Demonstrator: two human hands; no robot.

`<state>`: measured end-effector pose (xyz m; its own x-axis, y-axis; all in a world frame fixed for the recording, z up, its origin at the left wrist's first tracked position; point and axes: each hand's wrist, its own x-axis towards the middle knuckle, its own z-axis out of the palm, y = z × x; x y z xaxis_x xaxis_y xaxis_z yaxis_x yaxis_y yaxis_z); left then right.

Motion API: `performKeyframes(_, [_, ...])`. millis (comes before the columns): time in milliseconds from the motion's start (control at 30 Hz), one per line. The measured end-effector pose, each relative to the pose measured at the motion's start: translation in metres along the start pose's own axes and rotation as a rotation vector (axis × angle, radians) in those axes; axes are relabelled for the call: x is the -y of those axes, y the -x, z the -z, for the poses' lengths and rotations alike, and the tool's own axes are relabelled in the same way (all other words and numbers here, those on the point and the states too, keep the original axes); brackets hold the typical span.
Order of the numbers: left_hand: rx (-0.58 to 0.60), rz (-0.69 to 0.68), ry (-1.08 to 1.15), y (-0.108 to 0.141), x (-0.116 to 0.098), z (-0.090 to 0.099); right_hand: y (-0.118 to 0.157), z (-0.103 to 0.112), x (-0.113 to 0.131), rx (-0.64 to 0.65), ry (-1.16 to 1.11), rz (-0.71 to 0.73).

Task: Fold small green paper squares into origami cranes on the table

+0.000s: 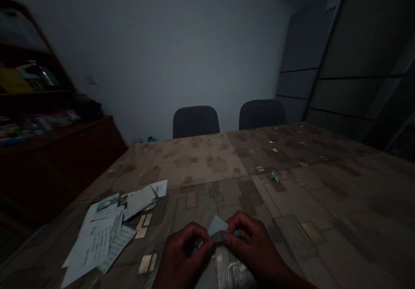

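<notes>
A small pale piece of paper [217, 225], its top coming to a point, is held up between both hands just above the table. My left hand [186, 252] pinches its left side between thumb and fingers. On the other side, my right hand [251, 241] grips the paper's right edge in the same way. The lower part of the paper is partly covered by the fingertips, and its folds are too dark to make out. Further off to the right, a small greenish folded paper figure [274, 176] rests on the table.
Printed sheets [94, 241] and a stack of paper pieces [141, 200] lie at the left of the patterned table [207, 163]. Two dark chairs [196, 122] stand at the far edge. A cluttered wooden cabinet [61, 150] is on the left, tall panelled doors [298, 55] on the right.
</notes>
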<state>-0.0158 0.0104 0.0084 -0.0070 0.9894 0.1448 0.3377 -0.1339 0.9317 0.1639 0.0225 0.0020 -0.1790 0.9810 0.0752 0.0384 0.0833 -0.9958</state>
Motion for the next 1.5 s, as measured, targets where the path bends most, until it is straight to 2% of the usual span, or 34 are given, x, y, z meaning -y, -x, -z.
performKeyframes(167, [0.032,0.078,0.213,0.001,-0.003,-0.008,-0.001,-0.001,-0.003,-0.039,0.095,0.03])
performKeyframes(300, [0.049,0.127,0.331,0.001,-0.007,-0.011,0.0,-0.005,-0.002,0.028,0.003,0.004])
performKeyframes(533, [-0.075,0.115,0.305,-0.002,-0.007,-0.01,-0.002,-0.002,-0.003,-0.023,0.038,-0.005])
performKeyframes(800, [-0.008,0.161,0.352,-0.007,-0.002,-0.005,-0.002,0.004,-0.001,-0.029,0.039,-0.028])
performKeyframes(1000, [-0.129,0.137,0.341,-0.009,-0.001,-0.001,-0.001,0.012,0.0,-0.131,0.03,-0.017])
performKeyframes(1100, [-0.1,0.136,0.352,-0.008,0.0,-0.001,0.0,0.012,0.003,-0.088,0.088,0.004])
performKeyframes(1267, [0.033,0.145,0.35,-0.005,0.001,0.001,0.001,0.007,0.003,0.001,0.16,0.037])
performKeyframes(1500, [0.014,0.073,0.122,-0.005,-0.001,0.004,0.001,0.006,0.003,-0.027,0.192,0.065])
